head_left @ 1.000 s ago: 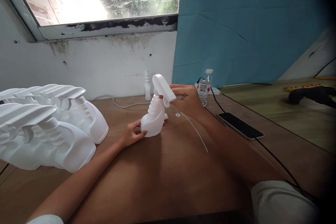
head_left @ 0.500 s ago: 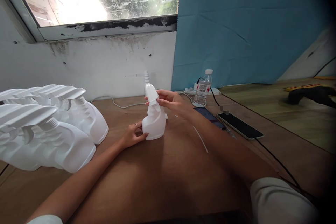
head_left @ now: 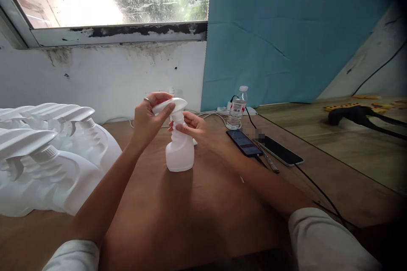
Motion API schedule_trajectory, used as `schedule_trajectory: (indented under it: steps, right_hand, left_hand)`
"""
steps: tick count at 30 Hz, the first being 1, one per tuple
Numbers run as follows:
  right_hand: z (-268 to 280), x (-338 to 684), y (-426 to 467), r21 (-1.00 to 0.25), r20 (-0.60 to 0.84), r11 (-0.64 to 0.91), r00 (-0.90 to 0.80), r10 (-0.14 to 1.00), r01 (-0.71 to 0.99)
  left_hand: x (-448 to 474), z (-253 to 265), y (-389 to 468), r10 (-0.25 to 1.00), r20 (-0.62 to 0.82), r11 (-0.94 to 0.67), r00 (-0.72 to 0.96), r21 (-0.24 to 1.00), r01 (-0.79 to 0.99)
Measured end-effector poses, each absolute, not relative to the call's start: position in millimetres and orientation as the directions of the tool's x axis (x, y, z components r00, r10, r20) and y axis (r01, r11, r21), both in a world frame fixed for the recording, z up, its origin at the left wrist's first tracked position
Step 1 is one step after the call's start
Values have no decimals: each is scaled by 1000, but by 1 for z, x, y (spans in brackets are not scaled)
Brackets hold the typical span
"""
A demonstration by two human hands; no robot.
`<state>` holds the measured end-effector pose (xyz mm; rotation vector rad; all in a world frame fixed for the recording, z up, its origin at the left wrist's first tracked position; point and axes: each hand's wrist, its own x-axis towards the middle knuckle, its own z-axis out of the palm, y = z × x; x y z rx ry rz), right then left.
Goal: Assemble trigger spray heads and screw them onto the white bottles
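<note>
A white plastic spray bottle (head_left: pixel 179 156) stands upright on the brown table in front of me. My left hand (head_left: pixel 147 119), with a ring on one finger, grips the white trigger spray head (head_left: pixel 178 103) on top, thumb along its near side. Around the bottle's neck, just below the head, close the fingers of my right hand (head_left: pixel 194 128). The trigger itself is hidden by my hands. Behind the bottle the tip of a ribbed white piece (head_left: pixel 171 91) shows, and a small white bit (head_left: pixel 194 141) lies beside it.
Several white spray bottles (head_left: pixel 76 173) stand in rows at the left. To the right are a clear water bottle (head_left: pixel 236 112), a lit phone (head_left: pixel 244 142), a dark phone (head_left: pixel 280 150), a slim pen-like tool (head_left: pixel 270 163) and cables. A wall with a window rises behind the table.
My left hand has moved from the bottle's base up to the spray head. My right hand has shifted down to the neck. The spray head has turned to lie across my view.
</note>
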<state>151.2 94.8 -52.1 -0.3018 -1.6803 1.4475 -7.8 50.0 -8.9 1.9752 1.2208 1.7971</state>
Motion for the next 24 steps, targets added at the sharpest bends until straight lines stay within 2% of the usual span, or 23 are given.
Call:
schedule_trajectory:
  steps: [5,12,16,19,24]
  right_hand:
    - [-62,148,101,-934,357,202,-728,586,-295]
    - [-70,144,96,-890,426,97,-736,526,-446]
    - [-71,140,94,-876,415,56,-692,591,-478]
    - [-74,137,93,-870,412,61,-652,637,-489]
    - [-79,134,85,-870,444,195,-545,712,-453]
  left_hand:
    - [-17,4,49,736,677,-596,5,643,482]
    - [-14,4,37,699,715,-616,13,593,519]
    - [-12,4,35,655,755,-658,21,556,508]
    - [-13,2,36,672,741,-636,0,576,514]
    - [-12,1,37,719,695,-618,20,625,477]
